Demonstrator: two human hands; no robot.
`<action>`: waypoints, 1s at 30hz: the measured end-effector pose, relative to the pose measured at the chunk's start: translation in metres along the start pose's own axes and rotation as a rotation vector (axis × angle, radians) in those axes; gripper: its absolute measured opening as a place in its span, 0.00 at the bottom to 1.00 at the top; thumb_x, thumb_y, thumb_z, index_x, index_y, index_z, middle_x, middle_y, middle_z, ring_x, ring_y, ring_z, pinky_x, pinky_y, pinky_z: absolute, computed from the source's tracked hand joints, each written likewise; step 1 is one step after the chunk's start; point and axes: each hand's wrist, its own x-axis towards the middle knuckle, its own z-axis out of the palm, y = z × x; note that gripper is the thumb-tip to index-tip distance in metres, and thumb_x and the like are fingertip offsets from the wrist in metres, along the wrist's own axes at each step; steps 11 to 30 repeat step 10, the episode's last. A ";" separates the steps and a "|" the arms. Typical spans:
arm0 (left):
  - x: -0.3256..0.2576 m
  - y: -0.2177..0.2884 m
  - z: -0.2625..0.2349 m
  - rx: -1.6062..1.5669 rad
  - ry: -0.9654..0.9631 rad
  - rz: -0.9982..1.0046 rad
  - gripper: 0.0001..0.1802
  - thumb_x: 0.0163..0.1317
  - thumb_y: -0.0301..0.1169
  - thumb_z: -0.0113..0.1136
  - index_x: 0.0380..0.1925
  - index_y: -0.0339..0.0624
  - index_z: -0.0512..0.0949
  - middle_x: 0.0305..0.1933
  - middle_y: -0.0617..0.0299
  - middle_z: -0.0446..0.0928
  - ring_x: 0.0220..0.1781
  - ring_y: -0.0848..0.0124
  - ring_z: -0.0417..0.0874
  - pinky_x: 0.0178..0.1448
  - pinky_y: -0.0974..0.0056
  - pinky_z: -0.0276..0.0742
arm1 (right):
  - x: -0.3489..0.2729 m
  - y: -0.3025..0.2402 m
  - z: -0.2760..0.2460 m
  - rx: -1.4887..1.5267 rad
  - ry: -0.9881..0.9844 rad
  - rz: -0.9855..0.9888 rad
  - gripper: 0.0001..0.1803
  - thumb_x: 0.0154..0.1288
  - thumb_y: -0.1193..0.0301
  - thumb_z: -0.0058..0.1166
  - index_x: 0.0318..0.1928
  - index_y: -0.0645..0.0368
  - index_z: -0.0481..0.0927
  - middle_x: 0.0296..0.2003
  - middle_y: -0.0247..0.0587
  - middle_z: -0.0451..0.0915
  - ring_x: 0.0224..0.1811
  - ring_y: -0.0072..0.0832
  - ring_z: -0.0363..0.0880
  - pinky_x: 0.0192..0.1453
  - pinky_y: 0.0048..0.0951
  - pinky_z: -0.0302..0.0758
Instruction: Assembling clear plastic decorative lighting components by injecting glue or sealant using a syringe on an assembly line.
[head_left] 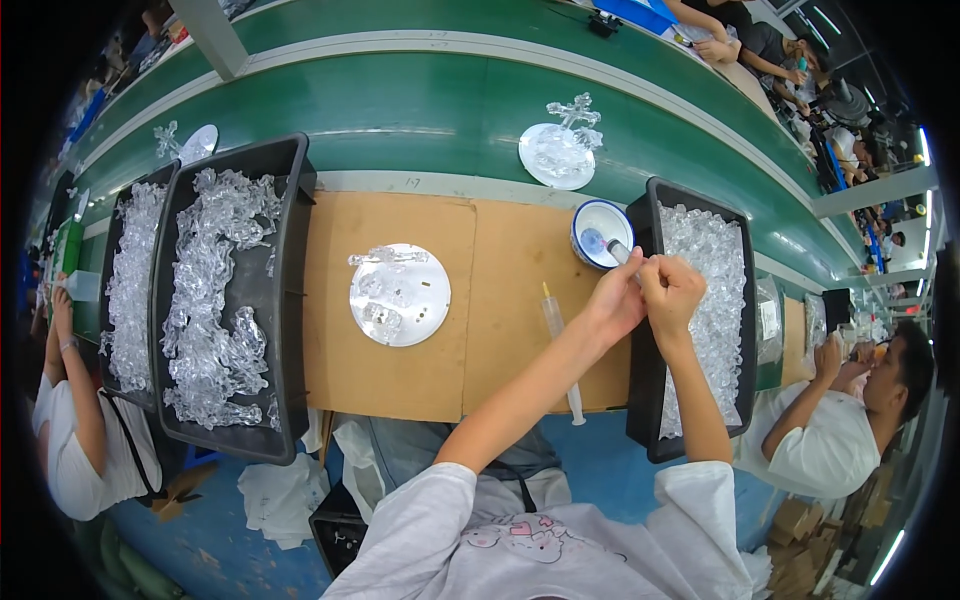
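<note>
My left hand (pixel 616 296) is closed around a syringe (pixel 621 253), whose tip points into a small white bowl with a blue rim (pixel 579 254). Right beside it, my right hand (pixel 672 288) is closed at the syringe's rear end; the fingers hide the plunger. Some bluish stuff (pixel 593 241) shows inside the bowl. A second syringe with a yellow tip (pixel 553 316) lies on the cardboard, partly beneath my left forearm. To the left, a white round plate (pixel 428 318) carries clear plastic parts (pixel 382 318) and a clear stick-like piece (pixel 388 257).
Black bins of clear plastic parts stand on the left (pixel 296 300) and right (pixel 640 400). Beyond the cardboard (pixel 400 385), a green conveyor belt (pixel 420 110) bears a white disc with a clear assembly (pixel 558 160). Co-workers sit at left (pixel 80 430) and right (pixel 815 440).
</note>
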 end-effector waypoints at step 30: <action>0.005 -0.004 -0.019 0.019 0.000 -0.112 0.19 0.67 0.45 0.41 0.46 0.41 0.68 0.47 0.60 0.72 0.53 0.68 0.72 0.60 0.59 0.66 | -0.010 0.007 -0.016 -0.123 -0.102 -0.081 0.10 0.47 0.70 0.56 0.14 0.57 0.73 0.12 0.36 0.68 0.15 0.30 0.67 0.19 0.32 0.58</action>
